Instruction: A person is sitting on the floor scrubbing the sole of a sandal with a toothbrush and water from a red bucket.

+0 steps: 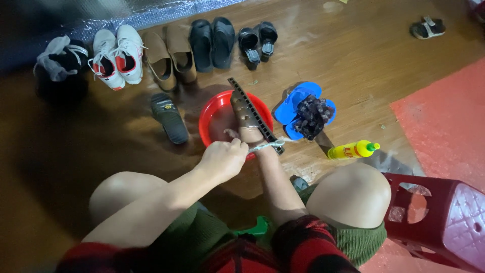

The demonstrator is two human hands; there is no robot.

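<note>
A red basin (208,112) stands on the wooden floor in front of my knees. Over it my right hand (241,108) is pushed under the strap of a black sandal (255,119), holding the sandal on edge. My left hand (222,159) is closed around the white handle of a small brush (268,145), which reaches across my right wrist beside the sandal's heel. The brush head is hidden behind the sandal.
A row of footwear lies beyond the basin: white and red sneakers (118,55), brown shoes (169,55), dark slides (212,43), black sandals (257,40). A lone black sandal (169,117) lies left. Blue flip-flops (295,103), a yellow bottle (351,150) and a red stool (439,222) are right.
</note>
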